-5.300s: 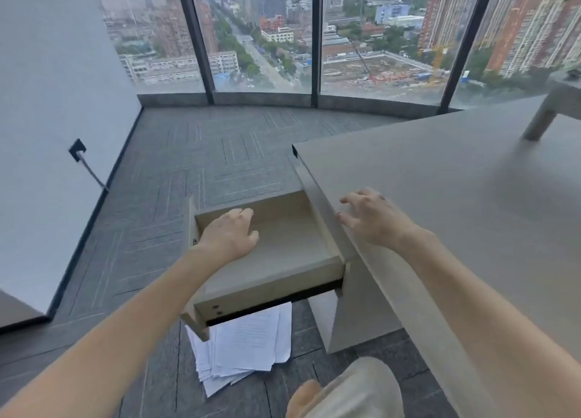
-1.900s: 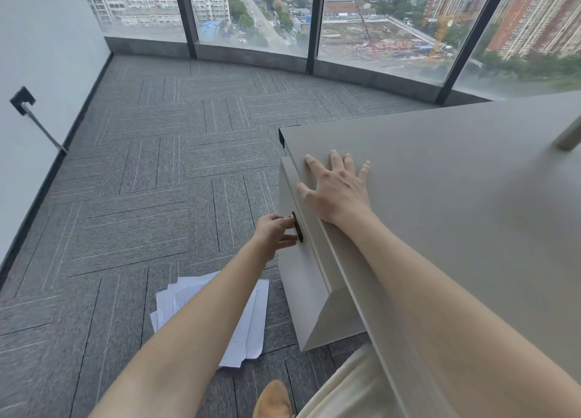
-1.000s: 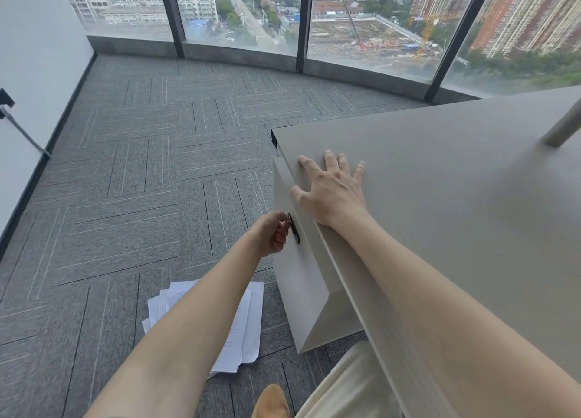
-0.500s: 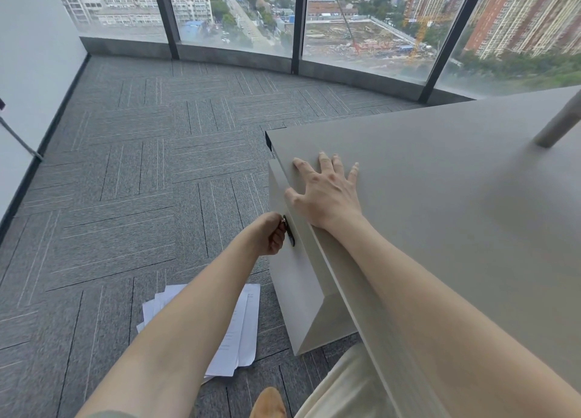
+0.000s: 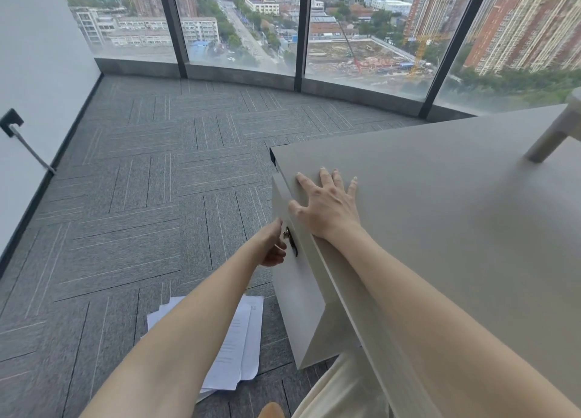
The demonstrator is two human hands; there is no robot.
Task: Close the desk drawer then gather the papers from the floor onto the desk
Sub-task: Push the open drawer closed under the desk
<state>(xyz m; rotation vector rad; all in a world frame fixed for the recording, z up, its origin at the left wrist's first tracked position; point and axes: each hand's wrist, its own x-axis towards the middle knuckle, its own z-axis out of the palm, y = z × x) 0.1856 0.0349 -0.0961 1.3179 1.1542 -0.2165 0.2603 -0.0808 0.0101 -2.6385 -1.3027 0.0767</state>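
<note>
Grey carpet tiles (image 5: 135, 229) run out to a curved wall of tall windows (image 5: 239, 21) with a city far below. At the right stands a pale desk, its tabletop (image 5: 440, 216) bare apart from a slanted leg-like piece at the far right edge. The drawer front (image 5: 298, 301) sits flush under the tabletop's left edge, so the closing step looks done.

The right hand (image 5: 327, 207) lies flat on the tabletop near its left edge, fingers spread and the thumb hooked over the rim. The left hand (image 5: 272, 244) is loosely open beside the dark handle (image 5: 293, 244) on the drawer front, fingers curled but gripping nothing; whether they touch the handle cannot be told.

The papers (image 5: 239, 342) lie on the floor just beside the foot of the desk, a loose fanned stack of printed white sheets, partly hidden behind the left forearm.

They should be light and floppy, apt to slide over one another and scatter if lifted by one corner. Flat sheets on carpet leave little to get under. A sensible hold would be to square the stack by pushing the edges together, then slip fingers beneath one long edge and pinch the whole pile with the thumb on top, the other hand supporting the far side.
</note>
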